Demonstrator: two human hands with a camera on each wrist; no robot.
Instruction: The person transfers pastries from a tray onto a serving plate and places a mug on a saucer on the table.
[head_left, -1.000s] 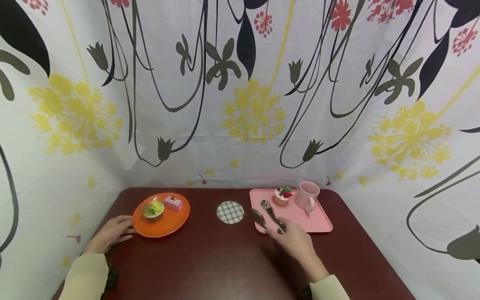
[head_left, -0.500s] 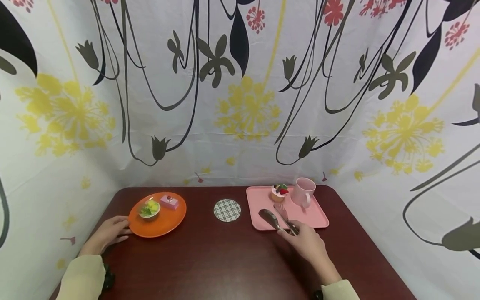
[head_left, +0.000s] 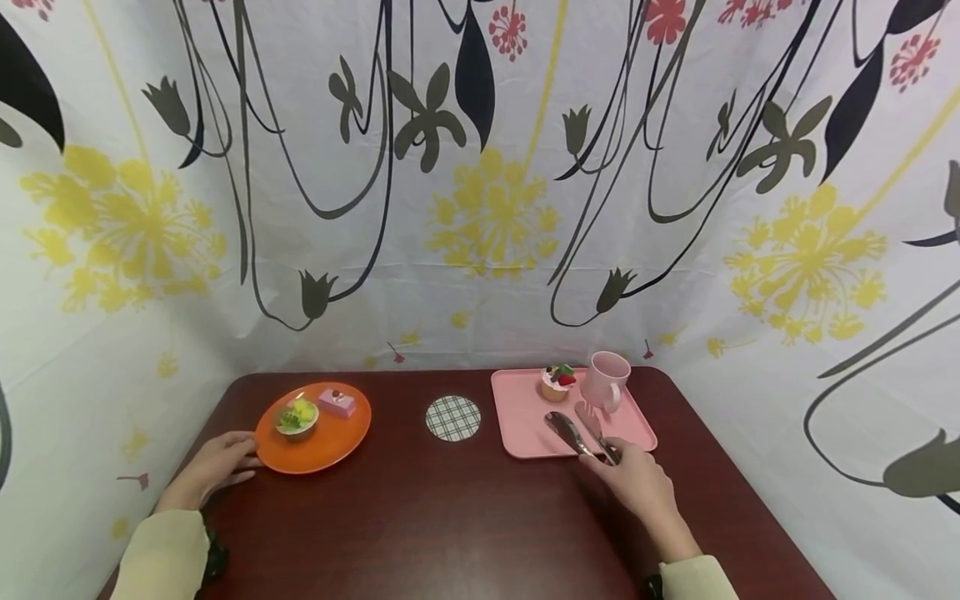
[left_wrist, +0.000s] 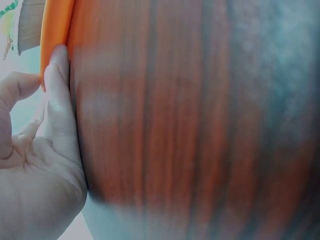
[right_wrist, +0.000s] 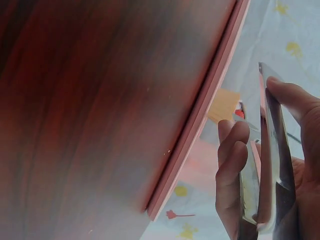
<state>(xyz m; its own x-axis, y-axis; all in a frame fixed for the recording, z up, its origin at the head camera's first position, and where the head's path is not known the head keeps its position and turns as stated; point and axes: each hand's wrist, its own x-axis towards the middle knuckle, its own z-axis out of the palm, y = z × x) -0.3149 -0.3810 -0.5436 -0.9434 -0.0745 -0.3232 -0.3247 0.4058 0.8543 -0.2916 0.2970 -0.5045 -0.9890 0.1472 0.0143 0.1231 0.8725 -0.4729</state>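
Note:
My left hand (head_left: 217, 468) pinches the near-left rim of an orange plate (head_left: 337, 446). In the left wrist view the thumb lies on the plate's rim and the fingers (left_wrist: 60, 105) are beneath it. On that plate are a small bowl (head_left: 297, 419) of green and yellow food and a pink cake slice (head_left: 337, 403). My right hand (head_left: 637, 479) grips metal serving tongs (head_left: 570, 433) with one spoon-shaped and one fork-shaped end. The ends stand apart with nothing between them, over the near right part of a pink tray (head_left: 517, 429). The right wrist view shows thumb and curled fingers around both arms.
At the tray's back stand a fruit-topped cupcake (head_left: 555, 385) and a pink mug (head_left: 604, 382). A round checked coaster (head_left: 453, 418) lies between plate and tray on the dark wooden table (head_left: 420, 517). A patterned curtain (head_left: 405, 325) surrounds the table's back and sides.
My right hand has moved right with the tongs, from the tray's left edge to its near right part. The left hand stays at the plate. The head view has shifted slightly.

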